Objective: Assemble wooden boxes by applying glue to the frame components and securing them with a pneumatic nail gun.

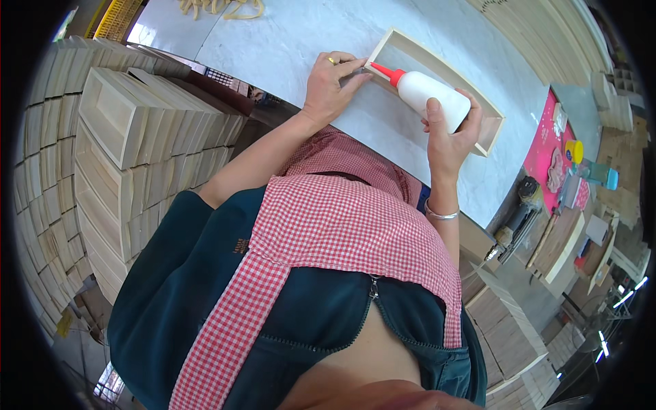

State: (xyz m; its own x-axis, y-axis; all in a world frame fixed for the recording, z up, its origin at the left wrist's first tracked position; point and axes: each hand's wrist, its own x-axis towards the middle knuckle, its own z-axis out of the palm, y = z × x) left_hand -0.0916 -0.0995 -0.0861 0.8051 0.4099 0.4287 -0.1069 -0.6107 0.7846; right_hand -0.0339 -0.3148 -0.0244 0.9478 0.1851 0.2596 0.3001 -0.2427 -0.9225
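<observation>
A white glue bottle (pixel 429 96) with a red pointed nozzle is gripped in my right hand (pixel 452 131), tilted so that its tip points left. The tip is close to the left corner of a long, narrow wooden frame (pixel 437 65) on the table. At that same corner, my left hand (pixel 333 85) has its thumb and fingers pinched on the frame's end; whether a small piece is also between them is hard to make out. A ring sits on one left finger.
The pale marbled tabletop (pixel 273 51) carries tan bands (pixel 222 7) at its far left and stacked wooden strips (pixel 540 34) at its far right. Tall stacks of wooden frames (pixel 113 116) stand left. A nail gun (pixel 516 222) lies right, near a yellow-lidded jar (pixel 572 151) on a pink surface.
</observation>
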